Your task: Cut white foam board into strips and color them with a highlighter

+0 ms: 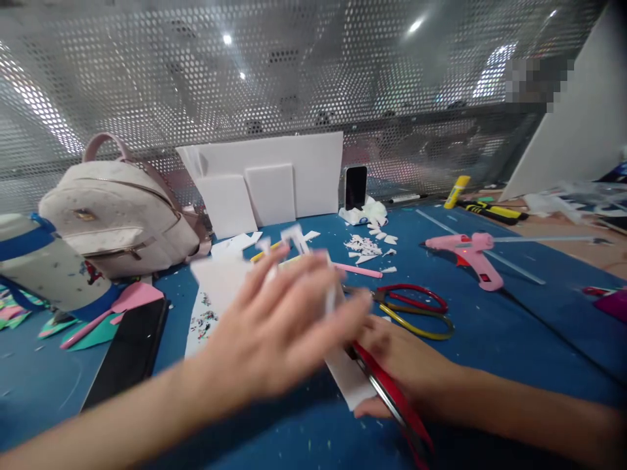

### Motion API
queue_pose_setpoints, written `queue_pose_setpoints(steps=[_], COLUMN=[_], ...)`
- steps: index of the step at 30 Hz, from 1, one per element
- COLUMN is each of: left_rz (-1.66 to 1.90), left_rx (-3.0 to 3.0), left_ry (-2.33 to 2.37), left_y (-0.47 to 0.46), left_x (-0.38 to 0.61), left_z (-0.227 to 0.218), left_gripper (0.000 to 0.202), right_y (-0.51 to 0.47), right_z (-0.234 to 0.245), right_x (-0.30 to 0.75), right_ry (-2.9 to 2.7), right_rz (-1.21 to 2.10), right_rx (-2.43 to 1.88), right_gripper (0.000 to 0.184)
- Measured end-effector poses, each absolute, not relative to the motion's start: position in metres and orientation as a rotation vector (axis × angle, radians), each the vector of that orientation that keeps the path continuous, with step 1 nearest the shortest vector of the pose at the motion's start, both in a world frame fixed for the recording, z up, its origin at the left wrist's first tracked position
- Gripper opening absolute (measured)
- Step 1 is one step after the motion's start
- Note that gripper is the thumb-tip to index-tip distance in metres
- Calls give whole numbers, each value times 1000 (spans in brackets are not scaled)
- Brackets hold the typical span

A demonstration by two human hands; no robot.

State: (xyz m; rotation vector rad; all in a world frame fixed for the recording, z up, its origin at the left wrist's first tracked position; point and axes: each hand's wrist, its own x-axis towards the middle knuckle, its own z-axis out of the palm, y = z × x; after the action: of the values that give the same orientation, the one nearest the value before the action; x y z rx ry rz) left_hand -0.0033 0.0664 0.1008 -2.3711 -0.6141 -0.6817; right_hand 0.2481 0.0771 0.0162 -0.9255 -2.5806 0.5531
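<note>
My left hand [274, 326] reaches across the blue mat [514, 339], smeared by motion. Its fingers are stretched out over a white sheet piece [350, 382], and thin white strips [294, 236] stick up behind them. My right hand [401, 365] rests on the mat just right of the sheet, closed round a red-handled tool [392, 398] that runs along the sheet's right edge. I cannot tell whether this tool is a cutter or scissors.
Red-and-yellow scissors [416, 310] and a pink glue gun [465, 254] lie to the right. White scraps [365, 245], a pink stick [357, 269], white boards [274, 183] and a standing phone [356, 187] are behind. At left are a backpack [117, 215], a bottle [44, 267] and a black phone [127, 352].
</note>
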Motion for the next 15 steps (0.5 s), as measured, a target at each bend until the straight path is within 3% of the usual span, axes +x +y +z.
queue_pose_setpoints(steps=[2,8,15], left_rz=[-532,-330,-261], left_rx=[-2301,-2437,-2562], left_ry=[-669,-692,-711], left_y=[122,271,339], left_x=[-4,0,16], left_z=[112,94,64], left_gripper=[52,43,38], right_y=[74,70,72], right_z=[17,14,5], right_x=[247,250,257], right_ry=[-2621,-2638,-2488], right_rz=[573,486,377], right_rx=[-963,-809,-754], right_gripper=[76,77,78])
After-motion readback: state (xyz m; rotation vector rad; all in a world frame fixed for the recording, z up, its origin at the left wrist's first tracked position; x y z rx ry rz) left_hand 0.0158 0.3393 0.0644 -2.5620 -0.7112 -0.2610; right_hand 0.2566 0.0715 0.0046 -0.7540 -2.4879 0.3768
